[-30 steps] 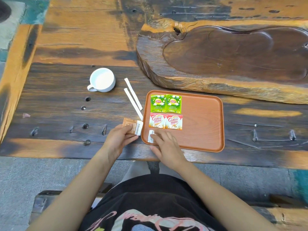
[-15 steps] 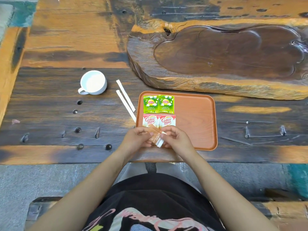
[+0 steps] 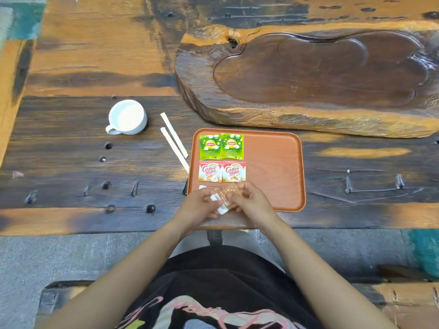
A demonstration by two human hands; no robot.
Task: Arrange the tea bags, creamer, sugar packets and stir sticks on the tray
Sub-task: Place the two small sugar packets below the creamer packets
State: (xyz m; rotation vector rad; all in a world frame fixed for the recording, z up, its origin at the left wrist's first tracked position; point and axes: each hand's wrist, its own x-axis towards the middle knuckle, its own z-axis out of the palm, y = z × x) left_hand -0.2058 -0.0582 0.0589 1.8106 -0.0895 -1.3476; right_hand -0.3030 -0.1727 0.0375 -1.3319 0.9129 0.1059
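Observation:
An orange tray (image 3: 273, 172) lies on the dark wooden table. Two green tea bags (image 3: 221, 146) sit side by side at its far left, with two red-and-white creamer packets (image 3: 222, 172) just below them. Over the tray's near left corner, my left hand (image 3: 198, 206) and my right hand (image 3: 251, 200) both pinch a brown sugar packet (image 3: 225, 198) with a white end. Another sugar packet (image 3: 209, 187) lies on the tray under my fingers, mostly hidden. Two white stir sticks (image 3: 174, 143) lie on the table left of the tray.
A white cup (image 3: 127, 117) stands on the table to the far left of the sticks. A large carved wooden slab (image 3: 308, 74) fills the back right, close behind the tray. Bolt heads and holes dot the table's left part.
My left hand carried the brown sugar packet from the table onto the tray's near left corner. My right hand left the packet it was pressing down and now grips the same one.

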